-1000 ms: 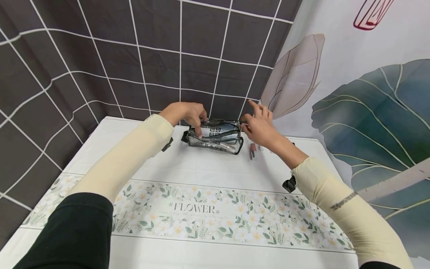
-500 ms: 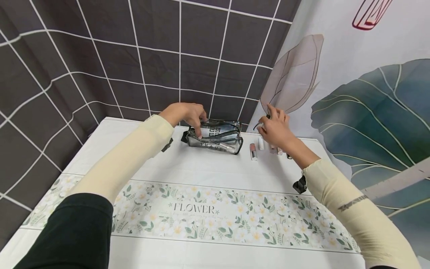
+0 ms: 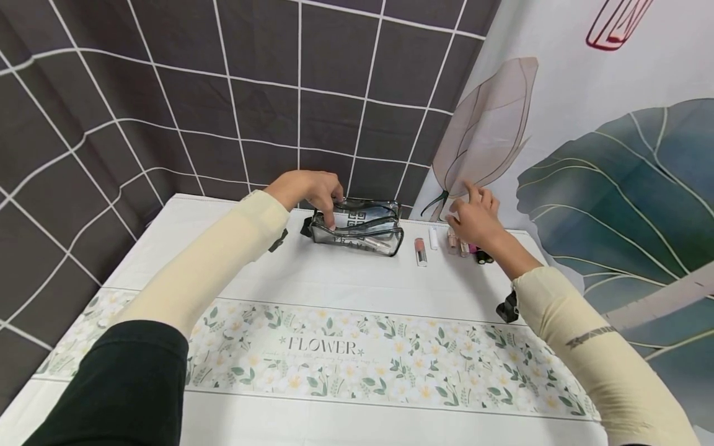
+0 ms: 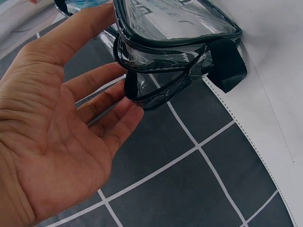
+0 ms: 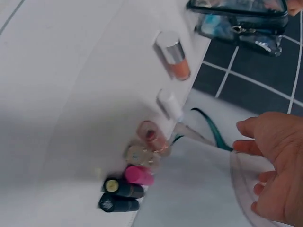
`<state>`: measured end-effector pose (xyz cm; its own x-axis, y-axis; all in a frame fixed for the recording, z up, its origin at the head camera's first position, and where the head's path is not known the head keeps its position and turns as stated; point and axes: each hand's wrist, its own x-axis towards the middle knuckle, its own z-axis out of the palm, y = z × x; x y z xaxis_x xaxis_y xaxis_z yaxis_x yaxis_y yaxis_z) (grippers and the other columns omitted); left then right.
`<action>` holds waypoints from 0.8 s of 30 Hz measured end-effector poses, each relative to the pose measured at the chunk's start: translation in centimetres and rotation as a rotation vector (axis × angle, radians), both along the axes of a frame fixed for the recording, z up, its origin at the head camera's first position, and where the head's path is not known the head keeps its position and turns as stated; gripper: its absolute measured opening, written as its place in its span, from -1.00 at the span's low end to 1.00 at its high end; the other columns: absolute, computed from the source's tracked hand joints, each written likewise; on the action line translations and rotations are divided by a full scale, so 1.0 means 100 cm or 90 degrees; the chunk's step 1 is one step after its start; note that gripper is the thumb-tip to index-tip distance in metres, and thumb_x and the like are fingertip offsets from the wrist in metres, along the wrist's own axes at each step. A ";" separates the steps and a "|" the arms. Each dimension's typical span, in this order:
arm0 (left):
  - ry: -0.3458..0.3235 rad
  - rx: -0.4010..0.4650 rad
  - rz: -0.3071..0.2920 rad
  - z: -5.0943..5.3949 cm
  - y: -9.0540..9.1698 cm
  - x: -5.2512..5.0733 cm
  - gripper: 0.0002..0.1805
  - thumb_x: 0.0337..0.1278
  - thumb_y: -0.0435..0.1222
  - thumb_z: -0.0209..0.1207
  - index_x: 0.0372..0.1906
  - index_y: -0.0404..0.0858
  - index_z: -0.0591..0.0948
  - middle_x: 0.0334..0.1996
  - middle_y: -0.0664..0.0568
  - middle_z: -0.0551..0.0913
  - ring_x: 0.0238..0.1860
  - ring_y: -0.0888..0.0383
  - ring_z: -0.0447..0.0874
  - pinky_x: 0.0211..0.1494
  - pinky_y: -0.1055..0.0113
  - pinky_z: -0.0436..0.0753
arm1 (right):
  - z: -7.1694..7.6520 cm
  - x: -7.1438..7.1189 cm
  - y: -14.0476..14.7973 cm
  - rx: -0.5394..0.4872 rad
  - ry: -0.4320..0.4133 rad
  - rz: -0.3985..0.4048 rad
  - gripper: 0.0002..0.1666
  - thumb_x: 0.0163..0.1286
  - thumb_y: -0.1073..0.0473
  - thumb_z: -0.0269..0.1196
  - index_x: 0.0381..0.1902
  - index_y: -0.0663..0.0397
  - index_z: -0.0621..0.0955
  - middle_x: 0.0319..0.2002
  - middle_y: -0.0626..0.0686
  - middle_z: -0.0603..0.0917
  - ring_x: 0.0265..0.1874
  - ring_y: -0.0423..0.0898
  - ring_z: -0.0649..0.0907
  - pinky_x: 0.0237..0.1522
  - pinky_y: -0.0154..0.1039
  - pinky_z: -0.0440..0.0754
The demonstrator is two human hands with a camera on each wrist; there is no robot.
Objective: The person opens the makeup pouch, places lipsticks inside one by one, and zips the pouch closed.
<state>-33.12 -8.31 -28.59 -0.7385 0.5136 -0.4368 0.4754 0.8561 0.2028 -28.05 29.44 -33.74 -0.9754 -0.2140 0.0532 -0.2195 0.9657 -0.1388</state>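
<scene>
My left hand [image 3: 315, 192] grips the left end of a clear, black-edged zip pouch [image 3: 385, 246] at the table's back edge. In the left wrist view the thumb lies along one side of the pouch [image 4: 175, 28] and the fingers are at the other. Farther right, my right hand [image 3: 476, 217] hovers over a row of small cosmetic tubes, fingers loosely bent around nothing visible. The right wrist view shows an orange-and-silver lipstick tube [image 5: 174, 56], a white tube [image 5: 169, 103], a clear pinkish tube [image 5: 154, 137], a magenta one [image 5: 138, 175] and dark ones [image 5: 124, 187].
A white tablecloth [image 3: 268, 272] with a flowered "FLOWER" band covers the table. Dark grid-patterned cloth [image 3: 262, 111] hangs behind, and a white leaf-print cloth [image 3: 558, 80] hangs at the right. A slim tube lies inside the pouch.
My right hand has moved from the pouch's right end rightward to above the row of tubes. The left hand and pouch have stayed put.
</scene>
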 end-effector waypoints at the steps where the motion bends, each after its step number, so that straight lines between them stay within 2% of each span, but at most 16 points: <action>1: 0.001 0.000 -0.001 0.000 0.000 0.000 -0.04 0.22 -0.01 0.61 0.66 -0.24 0.53 0.66 -0.22 0.48 0.68 -0.17 0.45 0.73 -0.03 0.51 | -0.001 0.000 0.002 -0.001 0.003 0.000 -0.54 0.72 0.15 0.21 0.29 0.44 0.70 0.80 0.48 -0.01 0.69 0.56 0.00 0.63 0.60 -0.06; 6: 0.001 -0.003 -0.001 0.001 0.002 -0.001 -0.03 0.22 0.00 0.61 0.67 -0.23 0.51 0.67 -0.21 0.47 0.69 -0.16 0.44 0.73 -0.02 0.51 | -0.006 0.002 0.010 0.008 0.011 -0.005 -0.57 0.70 0.18 0.23 0.25 0.44 0.71 0.79 0.51 0.03 0.69 0.56 0.01 0.61 0.59 -0.03; 12: 0.004 -0.008 -0.006 0.001 0.003 -0.002 -0.02 0.22 0.01 0.60 0.67 -0.24 0.51 0.66 -0.22 0.48 0.67 -0.16 0.46 0.73 -0.01 0.52 | -0.013 0.001 0.024 0.044 -0.011 -0.016 -0.58 0.67 0.17 0.22 0.22 0.42 0.72 0.75 0.59 0.05 0.67 0.63 0.04 0.57 0.66 0.03; 20: 0.003 -0.003 0.001 -0.002 0.002 -0.002 -0.02 0.23 0.01 0.61 0.68 -0.23 0.50 0.67 -0.21 0.48 0.69 -0.16 0.44 0.73 -0.03 0.51 | -0.018 0.000 0.051 0.102 -0.097 -0.056 -0.63 0.67 0.12 0.25 0.04 0.35 0.79 0.67 0.67 0.16 0.65 0.70 0.03 0.54 0.67 0.07; 24: -0.002 -0.001 0.004 -0.002 0.000 -0.002 -0.02 0.23 0.00 0.61 0.68 -0.23 0.49 0.68 -0.21 0.46 0.70 -0.17 0.42 0.74 -0.04 0.50 | -0.018 0.003 0.064 0.117 -0.150 -0.090 -0.61 0.68 0.11 0.24 0.05 0.37 0.79 0.63 0.67 0.22 0.62 0.71 0.05 0.52 0.64 0.11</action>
